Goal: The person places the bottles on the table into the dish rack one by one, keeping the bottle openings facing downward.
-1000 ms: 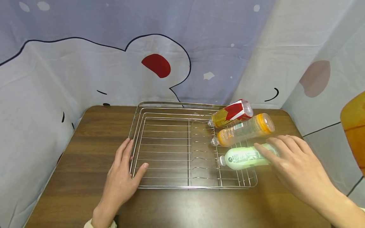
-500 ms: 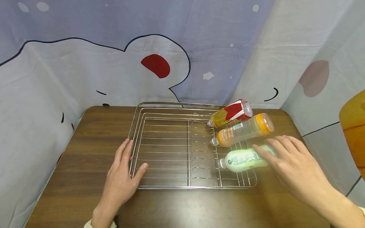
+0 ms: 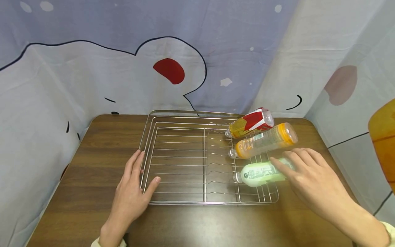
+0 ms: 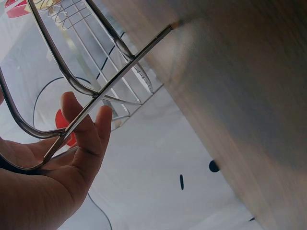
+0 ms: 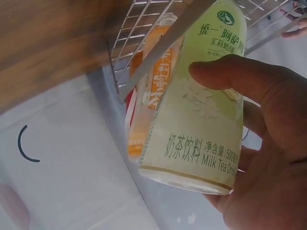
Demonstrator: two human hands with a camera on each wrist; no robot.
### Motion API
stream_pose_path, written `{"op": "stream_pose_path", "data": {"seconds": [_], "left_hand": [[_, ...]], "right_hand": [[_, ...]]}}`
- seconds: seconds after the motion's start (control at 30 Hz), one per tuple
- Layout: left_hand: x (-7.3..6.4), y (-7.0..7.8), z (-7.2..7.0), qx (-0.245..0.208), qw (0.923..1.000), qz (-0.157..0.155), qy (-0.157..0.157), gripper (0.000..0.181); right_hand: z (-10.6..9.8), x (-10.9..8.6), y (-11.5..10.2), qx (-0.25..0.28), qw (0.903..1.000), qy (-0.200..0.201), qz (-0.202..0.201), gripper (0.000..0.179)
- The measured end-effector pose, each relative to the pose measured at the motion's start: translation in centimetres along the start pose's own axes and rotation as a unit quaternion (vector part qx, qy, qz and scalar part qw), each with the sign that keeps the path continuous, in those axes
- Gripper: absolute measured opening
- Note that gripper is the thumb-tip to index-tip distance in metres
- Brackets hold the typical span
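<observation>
My right hand grips the base end of a pale green milk tea bottle. In the right wrist view the thumb lies across the label of this milk tea bottle. It lies on its side over the right part of the wire rack, cap end to the left. My left hand holds the rack's left side, thumb inside the frame and fingers outside. Up close in the left wrist view, the left fingers bend round the rack's metal wire.
Behind the green bottle, an orange-labelled bottle and a red-and-yellow-labelled bottle lie on the rack, caps to the left. The wooden table ends at a patterned curtain. Something orange stands at the far right edge.
My right hand and the green milk tea bottle dip toward the near side, then shift slightly left along the rack. The left hand and the other bottles stay put.
</observation>
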State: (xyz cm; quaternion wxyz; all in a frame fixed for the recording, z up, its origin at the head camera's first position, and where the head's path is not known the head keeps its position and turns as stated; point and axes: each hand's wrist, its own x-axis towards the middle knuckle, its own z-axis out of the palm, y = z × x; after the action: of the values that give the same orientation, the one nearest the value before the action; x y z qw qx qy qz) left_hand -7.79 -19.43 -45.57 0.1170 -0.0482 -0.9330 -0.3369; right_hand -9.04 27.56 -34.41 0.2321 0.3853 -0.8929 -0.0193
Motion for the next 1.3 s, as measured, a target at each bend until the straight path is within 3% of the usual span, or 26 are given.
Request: {"op": "stream_pose_path", "data": {"seconds": [0.47,0.83,1.3], "left_hand": [[0.0,0.0,0.1,0.002,1.0000,0.002,0.005,0.090],[0.0,-0.1,0.1,0.003,1.0000,0.001,0.003,0.089],[0.1,0.0,-0.1,-0.001,1.0000,0.004,-0.004,0.091]], "right_hand": [[0.7,0.2,-0.4,0.002,0.9998,-0.018,-0.003,0.069],[1.1,0.7,-1.0,-0.014,0.9995,-0.024,-0.016,0.060],[1.5,1.3,-1.5,-0.031,0.9981,-0.049,-0.022,0.066]]}}
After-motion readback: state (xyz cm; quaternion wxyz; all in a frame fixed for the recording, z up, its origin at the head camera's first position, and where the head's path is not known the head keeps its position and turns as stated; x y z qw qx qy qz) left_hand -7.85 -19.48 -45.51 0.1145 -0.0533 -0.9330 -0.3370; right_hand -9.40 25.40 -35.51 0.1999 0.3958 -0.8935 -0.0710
